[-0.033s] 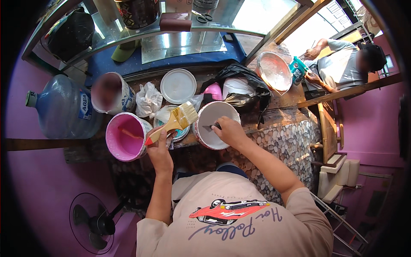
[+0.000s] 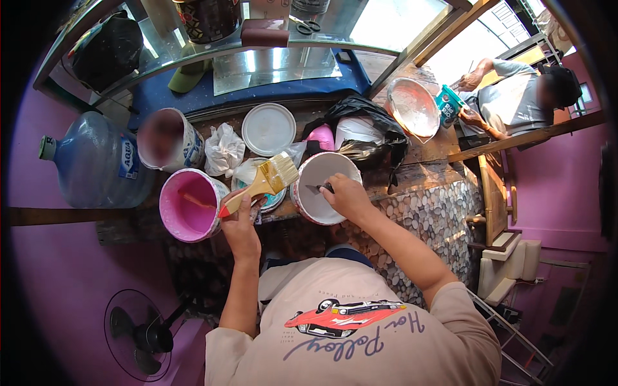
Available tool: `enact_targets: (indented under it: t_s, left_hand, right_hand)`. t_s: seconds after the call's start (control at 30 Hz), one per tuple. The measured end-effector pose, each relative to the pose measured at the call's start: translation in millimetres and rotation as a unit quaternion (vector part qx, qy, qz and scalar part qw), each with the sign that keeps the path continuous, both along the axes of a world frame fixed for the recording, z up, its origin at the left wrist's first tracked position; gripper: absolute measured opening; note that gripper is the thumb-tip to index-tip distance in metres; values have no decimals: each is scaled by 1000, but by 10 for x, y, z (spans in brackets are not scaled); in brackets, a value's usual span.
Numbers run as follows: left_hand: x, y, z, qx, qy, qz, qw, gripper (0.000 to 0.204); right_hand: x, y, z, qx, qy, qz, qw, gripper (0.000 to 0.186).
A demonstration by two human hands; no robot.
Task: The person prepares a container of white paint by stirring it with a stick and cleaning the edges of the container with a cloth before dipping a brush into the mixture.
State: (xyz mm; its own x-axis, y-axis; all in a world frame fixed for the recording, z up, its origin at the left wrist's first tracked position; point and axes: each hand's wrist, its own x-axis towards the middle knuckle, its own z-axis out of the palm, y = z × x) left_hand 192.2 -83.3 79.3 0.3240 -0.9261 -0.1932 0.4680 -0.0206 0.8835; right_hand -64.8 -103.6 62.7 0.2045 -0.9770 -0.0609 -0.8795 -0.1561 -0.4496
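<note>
My left hand (image 2: pixel 239 225) is closed round the handle of a wide paintbrush (image 2: pixel 265 184). The brush has a yellowish handle with a red end, and its pale bristles slant up toward the right. Inside the mouth of a whitish bucket (image 2: pixel 315 168), my right hand (image 2: pixel 347 198) grips a small black-handled tool with a grey blade (image 2: pixel 313 189); its exact kind is unclear. Left of the brush stands a bucket of pink paint (image 2: pixel 183 215) with a stick-like thing in it. Under the brush, a round container (image 2: pixel 275 201) is partly hidden.
Behind the buckets are a white lid (image 2: pixel 268 128), a crumpled white bag (image 2: pixel 223 149) and a black plastic bag (image 2: pixel 386 138). A large water jug (image 2: pixel 96 161) lies at left. Another person (image 2: pixel 515 96) holds a teal container (image 2: pixel 449 106) at right, beside a pinkish basin (image 2: pixel 413 109).
</note>
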Motion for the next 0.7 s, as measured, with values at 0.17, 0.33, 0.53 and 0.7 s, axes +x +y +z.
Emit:
enact_targets:
  t_s: [0.17, 0.33, 0.53, 0.7]
  left_hand:
    - [35, 4, -20, -6, 4, 2, 1000, 24]
    - [16, 21, 4, -8, 9, -2, 1000, 23]
    - [10, 16, -3, -4, 19, -8, 1000, 23]
    - [9, 27, 12, -8, 18, 3, 1000, 22]
  right_hand:
    - [-106, 8, 24, -64, 55, -48, 995, 21]
    - [-82, -12, -17, -44, 45, -30, 998, 21]
    - [84, 74, 55, 13, -23, 39, 999, 22]
    - [-47, 126, 144, 68, 51, 44, 995, 23]
